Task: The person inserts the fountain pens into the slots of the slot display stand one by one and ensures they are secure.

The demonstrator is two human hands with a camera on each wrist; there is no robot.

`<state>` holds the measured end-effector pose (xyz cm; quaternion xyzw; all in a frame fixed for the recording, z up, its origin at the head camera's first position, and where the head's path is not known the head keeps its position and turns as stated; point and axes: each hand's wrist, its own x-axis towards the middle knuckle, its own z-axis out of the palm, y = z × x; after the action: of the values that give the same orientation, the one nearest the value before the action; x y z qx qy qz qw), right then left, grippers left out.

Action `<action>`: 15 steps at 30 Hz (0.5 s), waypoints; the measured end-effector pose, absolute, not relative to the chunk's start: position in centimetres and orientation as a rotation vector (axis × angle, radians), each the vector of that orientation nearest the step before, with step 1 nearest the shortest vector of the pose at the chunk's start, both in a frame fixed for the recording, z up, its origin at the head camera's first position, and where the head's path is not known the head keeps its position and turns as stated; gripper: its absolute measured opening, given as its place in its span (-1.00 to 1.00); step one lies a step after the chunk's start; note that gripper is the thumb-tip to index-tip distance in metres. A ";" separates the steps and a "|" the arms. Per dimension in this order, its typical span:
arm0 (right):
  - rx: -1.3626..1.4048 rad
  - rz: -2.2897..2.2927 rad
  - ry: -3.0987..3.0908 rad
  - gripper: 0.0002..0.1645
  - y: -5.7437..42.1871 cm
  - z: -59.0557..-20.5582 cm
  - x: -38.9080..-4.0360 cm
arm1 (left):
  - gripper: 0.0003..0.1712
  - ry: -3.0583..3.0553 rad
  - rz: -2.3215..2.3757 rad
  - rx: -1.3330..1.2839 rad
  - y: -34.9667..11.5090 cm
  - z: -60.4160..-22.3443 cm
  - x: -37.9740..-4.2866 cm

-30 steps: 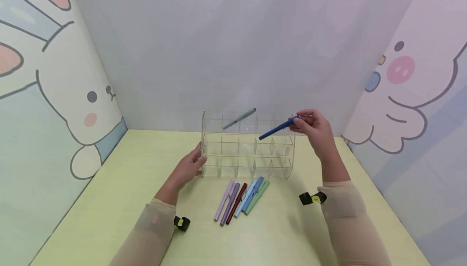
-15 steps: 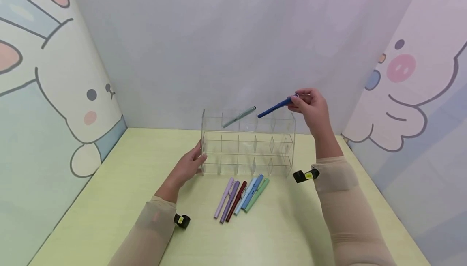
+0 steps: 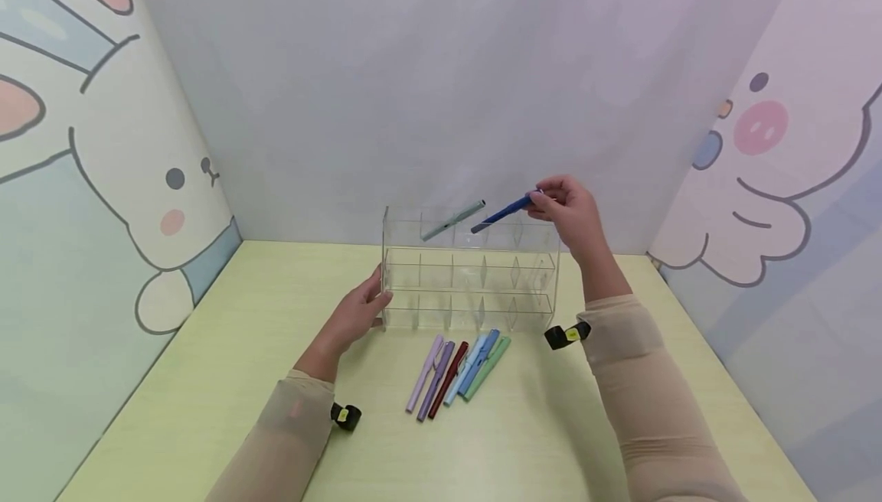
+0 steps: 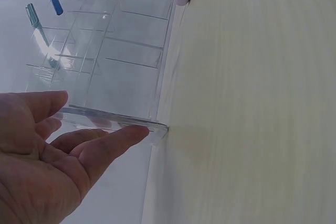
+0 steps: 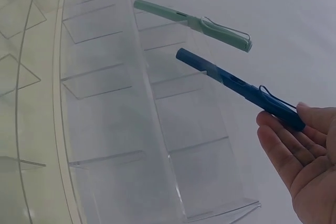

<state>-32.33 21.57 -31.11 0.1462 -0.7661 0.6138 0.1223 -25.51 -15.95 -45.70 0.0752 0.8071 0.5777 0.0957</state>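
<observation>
A clear tiered pen rack (image 3: 468,280) with divided compartments stands on the table. My left hand (image 3: 354,314) holds its left side panel, thumb towards the front; the left wrist view shows the fingers (image 4: 113,148) against the panel's edge. My right hand (image 3: 568,215) pinches a dark blue pen (image 3: 503,213) by its clip end, and the pen slants down to the left over the rack's top tier. In the right wrist view the blue pen's lower end overlaps the clear top tier. A pale green pen (image 3: 453,220) leans in that tier, just left of the blue one.
In front of the rack lie several pens side by side: lilac (image 3: 423,374), purple (image 3: 436,381), dark red (image 3: 448,380), light blue (image 3: 465,371), blue (image 3: 478,363) and green (image 3: 486,369). A grey backdrop (image 3: 441,89) rises behind, with cartoon-printed panels on both sides.
My right hand has lifted the dark blue pen above the top tier, then moved left and slightly down, bringing its lower end close to the pale green pen. The left hand stays at the rack.
</observation>
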 end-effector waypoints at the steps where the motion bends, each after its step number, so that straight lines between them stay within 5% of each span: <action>1: 0.428 1.784 -2.250 -0.54 21.4 -31.3 -32.3 | -0.25 2.392 1.712 0.225 -16.0 -45.7 -25.5; 15: 0.432 1.672 -2.379 -0.62 19.8 -32.4 -32.4 | -0.23 2.403 1.700 0.225 -16.0 -45.8 -25.6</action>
<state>-32.38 19.79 -32.42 0.1461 -0.8052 0.5659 0.1005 -25.58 -15.98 -45.75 0.0759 0.8103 0.5732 0.0948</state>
